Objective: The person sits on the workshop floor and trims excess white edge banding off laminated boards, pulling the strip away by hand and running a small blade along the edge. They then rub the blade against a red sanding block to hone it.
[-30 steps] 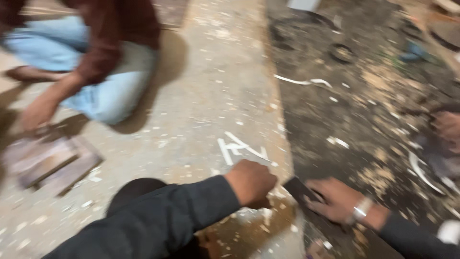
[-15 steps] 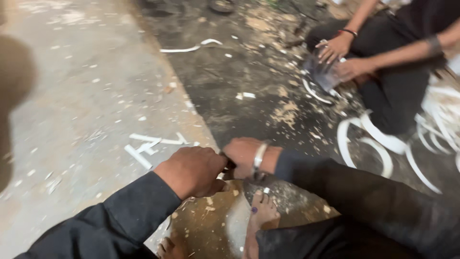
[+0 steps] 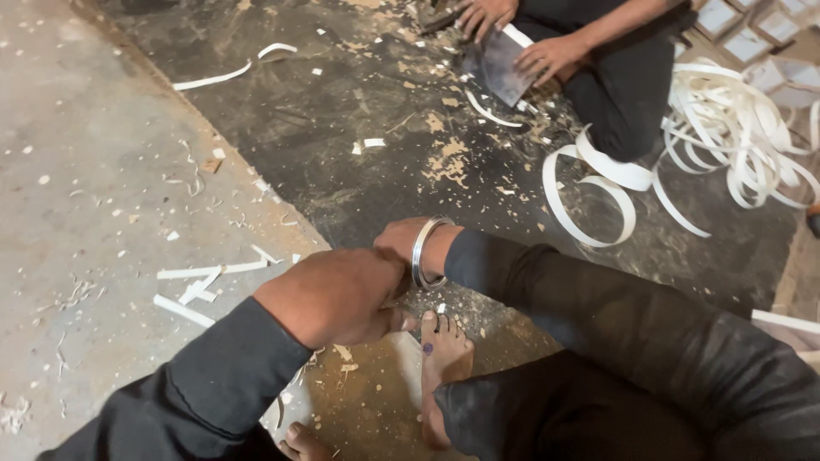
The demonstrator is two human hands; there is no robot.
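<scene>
My left hand (image 3: 337, 294) is closed in a fist, knuckles up, just above a wooden board (image 3: 363, 405) lying on the floor. My right hand (image 3: 400, 241), with a silver bangle (image 3: 424, 253) on the wrist, is pressed against the far side of the left hand and is mostly hidden by it. Anything between the two hands is out of sight. My bare foot (image 3: 444, 354) rests on the board right below the hands. Both of my sleeves are dark.
Another person sits at the top right with both hands on a flat grey sheet (image 3: 498, 64). White strip loops (image 3: 589, 192) and a tangled pile of strips (image 3: 739, 128) lie at the right. White offcuts (image 3: 213, 273) and sawdust litter the concrete floor.
My view has swung to the right, from a person at the left to the one at the top right. My hands have come together over the board.
</scene>
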